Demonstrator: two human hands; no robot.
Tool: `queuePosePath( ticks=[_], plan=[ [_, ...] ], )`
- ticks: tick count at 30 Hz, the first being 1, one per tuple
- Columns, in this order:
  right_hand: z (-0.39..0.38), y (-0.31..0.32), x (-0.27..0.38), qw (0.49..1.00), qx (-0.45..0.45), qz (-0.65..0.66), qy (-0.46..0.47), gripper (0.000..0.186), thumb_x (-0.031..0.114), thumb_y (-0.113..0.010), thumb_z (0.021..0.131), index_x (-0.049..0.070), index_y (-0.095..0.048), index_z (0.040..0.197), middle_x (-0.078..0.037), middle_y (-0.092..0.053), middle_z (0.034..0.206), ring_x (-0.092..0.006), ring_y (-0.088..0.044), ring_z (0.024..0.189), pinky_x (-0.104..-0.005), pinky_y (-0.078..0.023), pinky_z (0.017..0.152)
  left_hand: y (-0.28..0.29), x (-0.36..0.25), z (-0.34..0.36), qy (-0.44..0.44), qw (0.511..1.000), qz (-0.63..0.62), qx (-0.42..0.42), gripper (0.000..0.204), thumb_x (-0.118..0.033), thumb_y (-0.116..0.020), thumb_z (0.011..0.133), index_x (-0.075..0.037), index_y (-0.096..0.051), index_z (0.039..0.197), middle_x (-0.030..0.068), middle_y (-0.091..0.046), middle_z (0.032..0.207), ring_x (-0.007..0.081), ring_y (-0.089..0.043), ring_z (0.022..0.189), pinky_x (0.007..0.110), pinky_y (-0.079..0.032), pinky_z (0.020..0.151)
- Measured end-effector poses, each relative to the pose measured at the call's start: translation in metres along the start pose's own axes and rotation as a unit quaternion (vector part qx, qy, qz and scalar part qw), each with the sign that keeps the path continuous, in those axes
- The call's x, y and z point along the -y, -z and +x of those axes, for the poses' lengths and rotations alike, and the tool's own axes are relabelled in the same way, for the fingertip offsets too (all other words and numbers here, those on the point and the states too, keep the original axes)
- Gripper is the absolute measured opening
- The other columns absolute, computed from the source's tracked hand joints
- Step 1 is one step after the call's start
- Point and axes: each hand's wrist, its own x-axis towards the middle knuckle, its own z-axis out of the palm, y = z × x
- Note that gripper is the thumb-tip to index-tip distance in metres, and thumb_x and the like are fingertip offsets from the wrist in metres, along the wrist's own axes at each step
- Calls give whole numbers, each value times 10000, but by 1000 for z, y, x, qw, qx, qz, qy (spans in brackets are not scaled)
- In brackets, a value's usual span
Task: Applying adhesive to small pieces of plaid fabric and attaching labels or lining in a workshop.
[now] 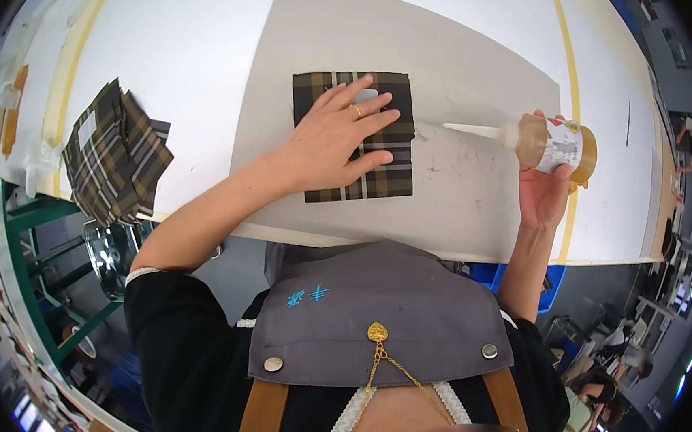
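My left hand (332, 140) lies open on a square of brown, black and white plaid fabric (392, 180), fingers spread, a small pale piece (365, 94) showing between them. The fabric rests on a grey board (475, 206). At the right, my right hand (544, 200) grips a squeeze bottle (558, 146) with amber contents, a pale label and a long white nozzle, tilted sideways so that the nozzle points left toward the fabric, above the board. A fanned stack of plaid pieces (118, 157) sits at the table's left.
The white worktable (185, 34) has yellow tape strips (568, 44) near both sides. Under it are a green metal frame (28, 257), a dark chair (109, 255) and a blue crate (553, 285). Other people (599, 391) are at the lower right, beyond the table.
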Motion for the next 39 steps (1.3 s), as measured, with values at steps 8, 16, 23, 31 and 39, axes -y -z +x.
queuePosePath(
  ticks=[8, 16, 23, 31, 39],
  plan=[
    [-8, 16, -3, 989, -42, -135, 35, 811, 333, -783, 701, 66, -346, 1330, -75, -461, 1273, -219, -446, 1196, -387, -369, 1012, 2, 9, 43, -125, 991, 13, 53, 543, -234, -610, 807, -89, -442, 1303, 96, -290, 1451, 281, -188, 1372, 484, -127, 1119],
    [-18, 21, -16, 995, -65, -67, -21, 764, 347, -733, 753, 101, -318, 1345, -124, -431, 1332, -244, -409, 1255, -397, -389, 1021, -23, -5, 39, -95, 995, 19, -12, 571, -388, -570, 834, -78, -446, 1298, 90, -363, 1410, 270, -252, 1347, 478, -148, 1110],
    [-17, 24, -18, 989, -117, -81, -33, 666, 339, -658, 824, 95, -320, 1344, -82, -448, 1316, -211, -459, 1209, -362, -452, 957, -21, 0, 43, -91, 996, 2, -17, 631, -403, -612, 801, -92, -427, 1318, 71, -344, 1427, 266, -260, 1348, 493, -149, 1101],
    [-21, 19, -21, 985, -109, -128, -31, 591, 290, -626, 854, 93, -343, 1333, -66, -479, 1279, -196, -506, 1149, -345, -478, 906, -22, 8, 44, -90, 994, 33, -56, 582, -462, -553, 837, -98, -472, 1283, 64, -401, 1386, 255, -299, 1326, 478, -175, 1102],
    [-12, 5, -25, 973, -195, -126, -4, 469, 245, -607, 872, 91, -413, 1271, -27, -539, 1163, -125, -542, 1029, -297, -483, 815, -25, 8, 45, -82, 993, 43, -72, 497, -377, -550, 859, -96, -490, 1264, 59, -427, 1365, 249, -328, 1309, 475, -193, 1097]
  ],
)
